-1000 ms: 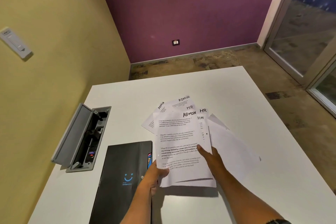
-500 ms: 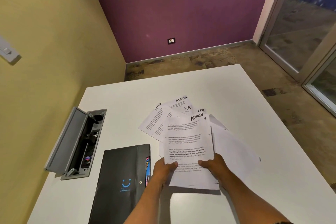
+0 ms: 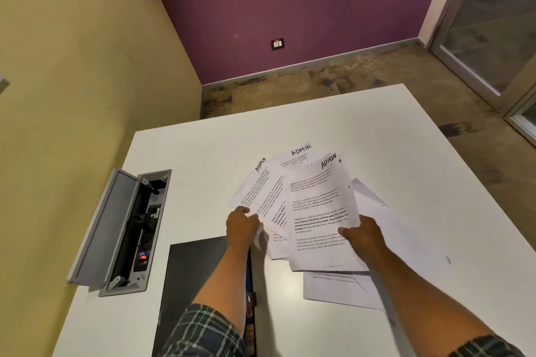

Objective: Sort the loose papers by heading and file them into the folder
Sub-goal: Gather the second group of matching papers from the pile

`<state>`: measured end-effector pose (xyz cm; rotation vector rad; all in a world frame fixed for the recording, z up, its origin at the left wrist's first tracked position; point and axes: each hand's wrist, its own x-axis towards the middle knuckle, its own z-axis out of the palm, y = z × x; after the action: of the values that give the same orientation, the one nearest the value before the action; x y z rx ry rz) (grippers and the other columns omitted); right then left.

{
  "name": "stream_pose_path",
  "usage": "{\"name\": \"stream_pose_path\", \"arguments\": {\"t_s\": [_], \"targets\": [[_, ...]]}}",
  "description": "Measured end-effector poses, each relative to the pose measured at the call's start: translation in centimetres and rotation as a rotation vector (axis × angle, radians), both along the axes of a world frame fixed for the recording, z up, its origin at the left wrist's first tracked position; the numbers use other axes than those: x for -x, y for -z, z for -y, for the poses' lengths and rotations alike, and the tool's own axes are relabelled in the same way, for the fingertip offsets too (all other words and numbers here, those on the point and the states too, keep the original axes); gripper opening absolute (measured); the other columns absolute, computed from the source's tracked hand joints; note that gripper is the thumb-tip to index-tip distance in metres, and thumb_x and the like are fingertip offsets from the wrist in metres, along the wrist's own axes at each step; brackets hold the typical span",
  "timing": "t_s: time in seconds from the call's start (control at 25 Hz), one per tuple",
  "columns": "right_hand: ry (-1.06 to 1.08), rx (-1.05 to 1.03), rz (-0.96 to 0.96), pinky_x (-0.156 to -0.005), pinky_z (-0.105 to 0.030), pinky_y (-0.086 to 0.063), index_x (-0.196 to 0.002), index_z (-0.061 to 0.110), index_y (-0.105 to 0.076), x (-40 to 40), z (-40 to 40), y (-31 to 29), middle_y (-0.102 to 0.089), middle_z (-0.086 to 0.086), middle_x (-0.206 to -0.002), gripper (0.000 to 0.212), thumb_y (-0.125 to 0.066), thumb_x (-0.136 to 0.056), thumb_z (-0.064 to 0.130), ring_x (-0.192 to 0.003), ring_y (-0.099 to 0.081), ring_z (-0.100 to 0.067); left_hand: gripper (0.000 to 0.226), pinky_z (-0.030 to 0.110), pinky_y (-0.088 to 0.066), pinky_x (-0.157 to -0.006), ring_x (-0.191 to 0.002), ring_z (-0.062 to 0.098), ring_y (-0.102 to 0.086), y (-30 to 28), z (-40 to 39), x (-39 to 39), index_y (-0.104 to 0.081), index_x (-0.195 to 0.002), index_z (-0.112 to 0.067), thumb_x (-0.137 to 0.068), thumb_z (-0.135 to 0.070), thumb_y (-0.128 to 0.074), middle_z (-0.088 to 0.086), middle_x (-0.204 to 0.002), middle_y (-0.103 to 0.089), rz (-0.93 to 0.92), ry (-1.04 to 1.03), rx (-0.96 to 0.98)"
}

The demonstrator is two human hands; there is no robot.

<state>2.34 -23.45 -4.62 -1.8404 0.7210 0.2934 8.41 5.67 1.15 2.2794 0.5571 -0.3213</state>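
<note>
Right hand [image 3: 364, 236] fingers pinching top ADMIN sheet [image 3: 320, 211]; left hand [image 3: 240, 226] gripping fanned papers [image 3: 262, 191]. Best reading each heading before grouping.

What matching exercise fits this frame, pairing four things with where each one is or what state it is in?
Things:
1. black folder
2. grey cable box
3. top ADMIN sheet
4. left hand

Places or states:
A. set into the table by the yellow wall, lid open
B. held at its right edge by the right hand
C. lying closed on the table under the left forearm
D. gripping the lower edge of the fanned sheets on the left

Pairs: 1-C, 2-A, 3-B, 4-D
</note>
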Motion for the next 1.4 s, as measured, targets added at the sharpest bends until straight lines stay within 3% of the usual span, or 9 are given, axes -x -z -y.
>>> {"name": "stream_pose_path", "arguments": {"t_s": [0.08,0.2,0.48,0.64,0.76,0.84,1.0,1.24,1.4], "targets": [[-0.079,0.200,-0.118,-0.084,-0.037,-0.056,-0.122,0.020,-0.068,0.4,0.5,0.3,-0.074,-0.006,-0.113,0.045,-0.079,-0.080,0.029,-0.097,-0.070,-0.030,0.050,0.035,-0.047,-0.092,-0.117,0.033,-0.057,0.5,-0.6,-1.8,-0.051,-0.133,-0.002,-0.090,-0.024,-0.064,0.017,-0.132,-0.054,-0.040,-0.021,-0.090],[-0.043,0.200,-0.177,-0.087,-0.044,-0.057,-0.122,0.023,-0.067,0.6,0.4,1.5,-0.074,-0.005,-0.109,0.047,-0.078,-0.077,0.033,-0.097,-0.069,-0.031,0.065,0.047,-0.050,-0.096,-0.121,0.041,-0.053,2.1,-1.9,-4.1,-0.047,-0.129,0.000,-0.083,-0.039,-0.072,0.018,-0.131,-0.050,-0.153,-0.052,-0.210],[-0.055,0.269,-0.188,-0.086,-0.042,-0.055,-0.120,0.024,-0.065,0.2,-0.3,1.2,-0.073,-0.005,-0.106,0.038,-0.072,-0.083,0.028,-0.096,-0.067,-0.031,0.066,0.042,-0.050,-0.094,-0.117,0.039,-0.059,4.7,-2.7,-7.5,-0.052,-0.124,0.006,-0.078,-0.032,-0.079,0.022,-0.123,-0.061,-0.073,-0.205,-0.061],[-0.071,0.263,-0.188,-0.089,-0.043,-0.055,-0.122,0.026,-0.065,0.3,-0.1,1.0,-0.073,-0.003,-0.110,0.040,-0.072,-0.083,0.031,-0.099,-0.067,-0.030,0.050,0.039,-0.056,-0.089,-0.102,0.036,-0.067,5.6,-3.1,-9.1,-0.067,-0.105,0.008,-0.078,-0.033,-0.079,0.021,-0.109,-0.070,-0.174,-0.190,-0.019],[-0.081,0.264,-0.189,-0.089,-0.042,-0.055,-0.123,0.026,-0.064,0.3,0.0,1.0,-0.073,-0.003,-0.110,0.041,-0.072,-0.083,0.032,-0.100,-0.067,-0.030,0.086,0.047,-0.048,-0.094,-0.121,0.040,-0.051,5.0,-2.3,-9.4,-0.046,-0.131,-0.003,-0.067,-0.044,-0.086,0.019,-0.133,-0.047,-0.215,-0.267,-0.103],[-0.087,0.271,-0.196,-0.089,-0.042,-0.054,-0.123,0.027,-0.064,0.3,0.0,1.3,-0.073,-0.002,-0.110,0.041,-0.072,-0.083,0.033,-0.100,-0.067,-0.029,0.097,0.052,-0.043,-0.095,-0.127,0.040,-0.041,5.1,-1.7,-9.3,-0.035,-0.139,-0.014,-0.063,-0.048,-0.085,0.013,-0.139,-0.038,-0.174,-0.130,-0.268],[-0.090,0.283,-0.196,-0.090,-0.043,-0.054,-0.122,0.028,-0.064,0.2,0.1,1.6,-0.073,-0.001,-0.110,0.040,-0.072,-0.083,0.034,-0.100,-0.067,-0.029,0.081,0.046,-0.044,-0.094,-0.122,0.037,-0.046,6.0,-1.4,-9.6,-0.044,-0.125,-0.008,-0.063,-0.039,-0.085,0.013,-0.124,-0.054,-0.143,-0.076,-0.342],[-0.095,0.283,-0.187,-0.088,-0.041,-0.054,-0.121,0.029,-0.064,0.3,0.2,1.8,-0.073,-0.001,-0.109,0.040,-0.072,-0.083,0.036,-0.098,-0.067,-0.029,0.031,0.037,-0.055,-0.083,-0.098,0.036,-0.068,5.7,-2.8,-8.6,-0.066,-0.100,-0.004,-0.075,-0.019,-0.075,0.009,-0.087,-0.069,-0.101,-0.122,-0.035],[-0.093,0.277,-0.164,-0.085,-0.039,-0.054,-0.122,0.027,-0.064,0.5,0.3,2.3,-0.073,-0.002,-0.112,0.042,-0.073,-0.083,0.038,-0.095,-0.066,-0.028,0.024,0.038,-0.054,-0.078,-0.089,0.035,-0.065,3.9,-5.5,-7.3,-0.062,-0.104,-0.001,-0.085,-0.014,-0.064,0.019,-0.103,-0.068,0.124,-0.308,0.026]]}}
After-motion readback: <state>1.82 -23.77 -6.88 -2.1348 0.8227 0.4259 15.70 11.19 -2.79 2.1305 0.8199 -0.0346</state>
